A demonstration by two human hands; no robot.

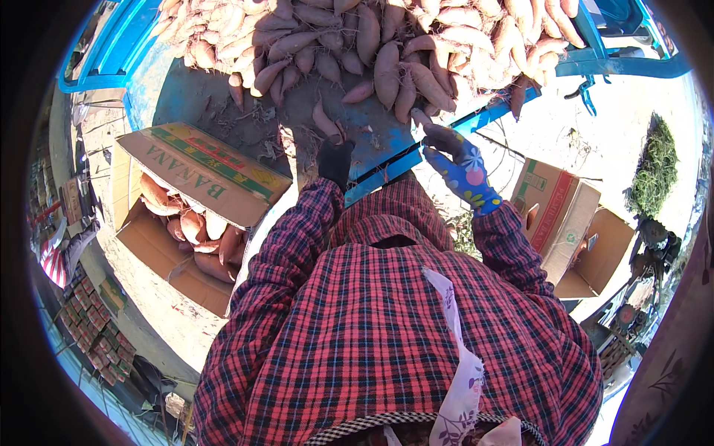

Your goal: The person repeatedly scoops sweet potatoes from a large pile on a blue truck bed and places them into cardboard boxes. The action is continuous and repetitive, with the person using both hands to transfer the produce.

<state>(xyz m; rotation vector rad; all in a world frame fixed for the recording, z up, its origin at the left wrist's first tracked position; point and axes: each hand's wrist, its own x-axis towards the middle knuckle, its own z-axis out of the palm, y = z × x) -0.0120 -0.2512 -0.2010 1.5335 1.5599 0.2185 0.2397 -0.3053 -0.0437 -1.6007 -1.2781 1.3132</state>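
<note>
In a black glove, my left hand (336,161) grips the near end of a slim, curved sweet potato (325,121), above the blue metal cart bed (371,142). My right hand (462,170) wears a blue flowered glove with soiled, greyish fingers. Its thumb and fingers are apart, with nothing plainly held between them. The fingertips are close to the near edge of a large heap of sweet potatoes (385,75), which have thin roots and fill the far side of the bed. One small sweet potato (358,92) lies at the heap's near edge.
An open cardboard banana box (217,173) with sweet potatoes (192,226) inside stands at left. Another open cardboard box (558,206) stands at right. Blue side panels (114,47) flank the bed. Green plant matter (655,167) lies far right; stacked cartons (97,326) stand lower left.
</note>
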